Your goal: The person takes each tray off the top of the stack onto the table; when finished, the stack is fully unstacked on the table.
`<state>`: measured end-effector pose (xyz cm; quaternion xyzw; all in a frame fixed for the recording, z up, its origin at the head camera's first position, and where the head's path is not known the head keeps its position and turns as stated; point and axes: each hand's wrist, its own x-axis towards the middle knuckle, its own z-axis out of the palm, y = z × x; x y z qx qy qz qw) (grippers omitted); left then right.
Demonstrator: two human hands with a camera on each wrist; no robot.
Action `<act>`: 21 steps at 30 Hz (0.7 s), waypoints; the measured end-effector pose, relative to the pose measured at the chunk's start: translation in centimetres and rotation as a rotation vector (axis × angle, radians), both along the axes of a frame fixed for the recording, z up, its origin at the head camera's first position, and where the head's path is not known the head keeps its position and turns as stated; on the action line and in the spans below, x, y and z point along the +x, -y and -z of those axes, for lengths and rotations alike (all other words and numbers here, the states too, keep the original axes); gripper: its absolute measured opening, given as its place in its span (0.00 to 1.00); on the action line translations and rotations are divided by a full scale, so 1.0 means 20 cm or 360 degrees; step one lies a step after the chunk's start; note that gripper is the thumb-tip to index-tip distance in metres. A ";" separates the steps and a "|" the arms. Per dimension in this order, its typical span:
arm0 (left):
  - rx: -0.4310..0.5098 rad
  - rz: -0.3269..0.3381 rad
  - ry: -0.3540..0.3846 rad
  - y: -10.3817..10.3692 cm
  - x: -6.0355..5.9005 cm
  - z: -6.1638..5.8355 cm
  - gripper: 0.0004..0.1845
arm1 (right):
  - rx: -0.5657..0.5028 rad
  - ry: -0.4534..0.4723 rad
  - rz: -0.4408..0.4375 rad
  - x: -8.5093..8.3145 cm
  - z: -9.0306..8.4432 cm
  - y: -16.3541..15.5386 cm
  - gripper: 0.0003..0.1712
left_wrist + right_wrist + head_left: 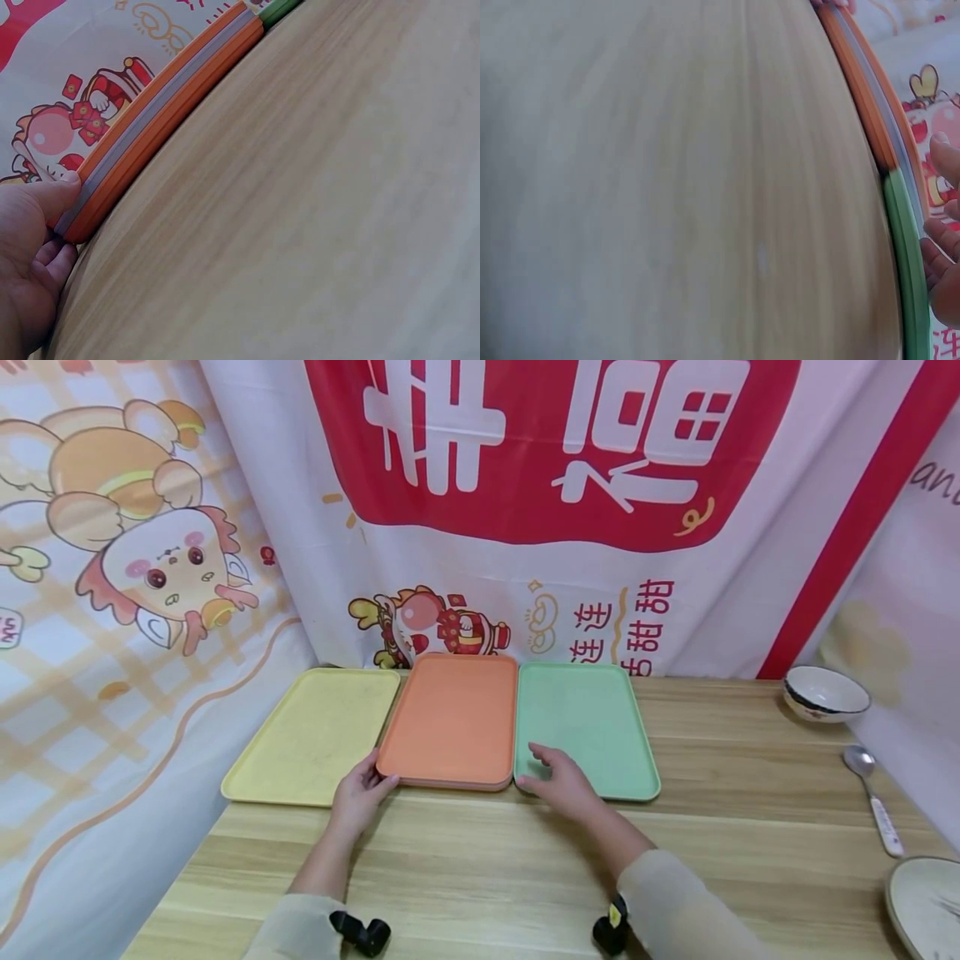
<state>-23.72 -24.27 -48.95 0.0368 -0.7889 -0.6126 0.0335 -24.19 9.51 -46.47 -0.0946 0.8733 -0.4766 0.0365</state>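
A stack of trays with an orange tray (450, 718) on top lies between a yellow tray (318, 735) and a green tray (588, 727). Seen edge-on in the left wrist view, a greyish layer (150, 112) runs between orange ones. My left hand (358, 797) pinches the stack's near left corner, thumb at the upper edge and fingers around the side and underneath. Over the near left part of the green tray, my right hand (562, 785) has its fingers spread and holds nothing. In the right wrist view those fingers (941, 244) appear just beyond the green edge.
At the table's right side stand a white bowl (825, 692), a spoon (873, 802) and, nearest me, a plate (930, 902). A printed cloth (555, 527) hangs right behind the trays. Another patterned cloth (150, 693) borders the left side.
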 end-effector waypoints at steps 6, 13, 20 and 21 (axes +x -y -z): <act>0.0006 -0.0001 0.0006 0.00 -0.01 0.01 0.38 | 0.0070 -0.0040 -0.0017 -0.01 0.01 0.07 0.40; -0.0002 -0.0003 -0.0009 0.00 0.00 0.00 0.38 | 0.0293 -0.0044 0.0023 -0.02 0.02 0.12 0.41; -0.0005 -0.0003 -0.0008 0.00 0.00 0.00 0.38 | 0.0338 -0.0034 0.0031 -0.02 0.03 0.13 0.39; -0.0008 -0.0002 -0.0009 0.00 0.00 0.00 0.38 | 0.0321 -0.0030 0.0032 -0.02 0.03 0.13 0.40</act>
